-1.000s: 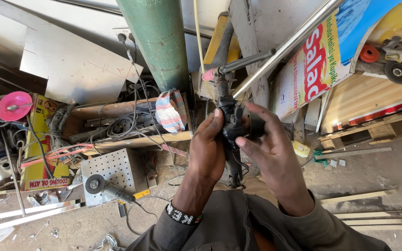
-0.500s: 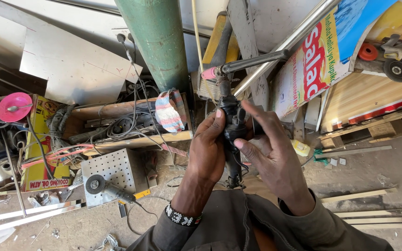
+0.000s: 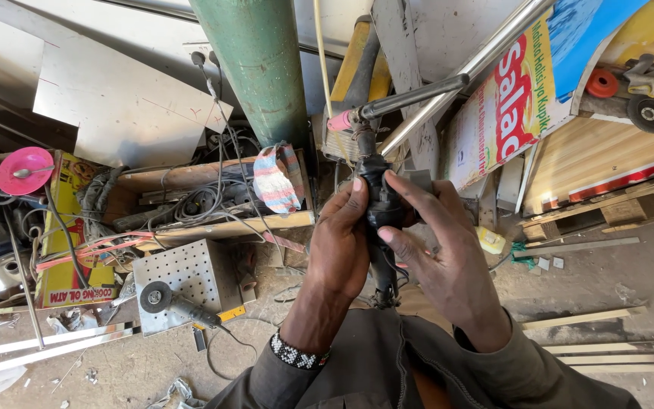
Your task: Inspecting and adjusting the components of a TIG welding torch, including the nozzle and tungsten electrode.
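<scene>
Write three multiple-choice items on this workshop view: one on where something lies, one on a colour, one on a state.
1. Where does the angle grinder lie?
A. on the perforated metal plate
B. inside the wooden crate
C. on the person's lap

2. What colour is the big cylinder that stands behind the hands?
A. red
B. green
C. white

3. How is the black tape-wrapped tool held?
A. by the left hand only
B. by neither hand
C. by the left hand and the right hand together

Answers: 1 A, its disc rests on the plate's lower edge; 2 B, its painted wall is green; 3 C, fingers of both hands wrap around it.
</scene>
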